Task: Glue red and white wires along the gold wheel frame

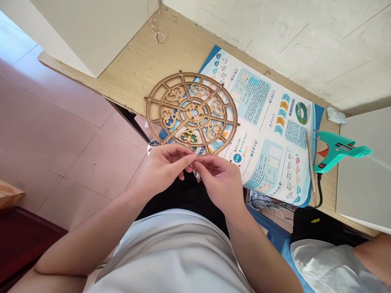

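Observation:
My left hand (166,167) and my right hand (218,177) meet in front of my body, at the near rim of an openwork wooden wheel (192,110). The fingertips of both are pinched together on a thin wire (196,159), which is mostly hidden by the fingers. Just below the fingertips hangs a small shiny piece (197,176) that I cannot make out. The wheel has curled cut-outs, spokes and small knobs round its rim, with thin reddish wire along some spokes. It lies partly on a printed poster (259,134).
A teal hot glue gun (339,150) rests on the right of the wooden table (131,61), beside a thin stick (310,162). Loose wires (156,30) lie at the back. White panels (91,28) stand at the left. Another person's sleeve (324,260) is at lower right.

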{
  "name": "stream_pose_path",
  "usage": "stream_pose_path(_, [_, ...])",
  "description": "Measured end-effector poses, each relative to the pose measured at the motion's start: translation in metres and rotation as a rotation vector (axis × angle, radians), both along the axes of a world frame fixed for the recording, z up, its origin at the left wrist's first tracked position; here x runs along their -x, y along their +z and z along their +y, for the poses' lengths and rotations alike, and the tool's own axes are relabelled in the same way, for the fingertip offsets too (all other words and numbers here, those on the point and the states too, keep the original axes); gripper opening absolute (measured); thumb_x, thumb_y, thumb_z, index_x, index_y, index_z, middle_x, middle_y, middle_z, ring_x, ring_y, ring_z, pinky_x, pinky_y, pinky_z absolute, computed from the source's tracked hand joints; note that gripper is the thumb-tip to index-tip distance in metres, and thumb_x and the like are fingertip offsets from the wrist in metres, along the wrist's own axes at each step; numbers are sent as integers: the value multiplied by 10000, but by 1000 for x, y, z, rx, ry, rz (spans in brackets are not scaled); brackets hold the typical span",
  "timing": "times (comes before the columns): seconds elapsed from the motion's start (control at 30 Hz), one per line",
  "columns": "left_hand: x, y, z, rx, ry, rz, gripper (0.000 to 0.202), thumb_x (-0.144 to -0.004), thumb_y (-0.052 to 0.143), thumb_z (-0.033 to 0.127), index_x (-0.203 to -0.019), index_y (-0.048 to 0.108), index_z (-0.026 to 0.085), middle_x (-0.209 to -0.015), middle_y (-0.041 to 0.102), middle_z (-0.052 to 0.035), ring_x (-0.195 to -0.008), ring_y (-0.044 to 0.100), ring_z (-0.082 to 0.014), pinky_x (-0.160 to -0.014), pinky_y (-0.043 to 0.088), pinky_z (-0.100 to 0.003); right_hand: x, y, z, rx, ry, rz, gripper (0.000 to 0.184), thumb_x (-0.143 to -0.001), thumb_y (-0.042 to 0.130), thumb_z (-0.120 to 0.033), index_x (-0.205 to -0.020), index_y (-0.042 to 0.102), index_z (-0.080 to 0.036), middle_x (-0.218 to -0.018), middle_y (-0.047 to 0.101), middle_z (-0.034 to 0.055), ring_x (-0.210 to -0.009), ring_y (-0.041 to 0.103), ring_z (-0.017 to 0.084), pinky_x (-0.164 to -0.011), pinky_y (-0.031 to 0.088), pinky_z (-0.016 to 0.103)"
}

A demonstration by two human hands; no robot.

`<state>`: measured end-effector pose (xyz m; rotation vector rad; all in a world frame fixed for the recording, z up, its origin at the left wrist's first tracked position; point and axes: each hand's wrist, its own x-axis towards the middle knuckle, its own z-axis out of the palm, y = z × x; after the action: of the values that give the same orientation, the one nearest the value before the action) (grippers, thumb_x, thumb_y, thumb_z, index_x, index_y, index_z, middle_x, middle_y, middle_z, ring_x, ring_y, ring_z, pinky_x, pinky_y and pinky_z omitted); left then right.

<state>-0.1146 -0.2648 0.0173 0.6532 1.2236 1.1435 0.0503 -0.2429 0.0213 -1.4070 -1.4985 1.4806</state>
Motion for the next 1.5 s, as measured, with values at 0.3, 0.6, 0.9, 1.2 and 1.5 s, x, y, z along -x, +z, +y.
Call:
stream_pose_path(0.3, [-2,-5,-2,-113,-25,94,116,-875,781,284,-873,728,181,-726,698,8,-651,682,-114,-472,572,-157,-8,7,0,-9,-20,118,59,-895,757,-273,-905,798,-232,-869,810,32,-806,776,189,-736,635,299])
stream_pose_path(0.6, [-10,-7,-7,-283,4,480,52,-894,682,217,-882,713,177,-827,705,-12,-670,704,-117,-566,601,-205,-3,3,3,-53,21,85,56,-942,682,-277,-934,679,-222,-791,697,-1,-682,665,138,-621,555,262])
stream_pose_path(0.9, [-12,1,-8,-393,-55,709,96,-926,614,213,-848,667,194,-827,702,-21,-748,683,-122,-654,591,-192,-2,-2,5,-248,72,-27,62,-979,631,-240,-946,682,-230,-920,695,28,-835,690,170,-755,591,317])
stream_pose_path(1.2, [-21,-7,-8,-301,42,635,76,-927,596,216,-860,629,202,-825,683,-12,-733,668,-119,-675,576,-204,7,-9,0,-242,2,-51,79,-1006,584,-292,-971,631,-238,-929,706,50,-845,703,200,-779,605,359])
stream_pose_path(1.5, [-17,-6,-8,-342,19,666,81,-965,623,231,-921,681,195,-898,738,-27,-796,711,-131,-749,589,-229,-2,4,9,-261,38,-46,74,-971,665,-271,-1012,710,-228,-997,748,46,-886,738,186,-809,629,336])
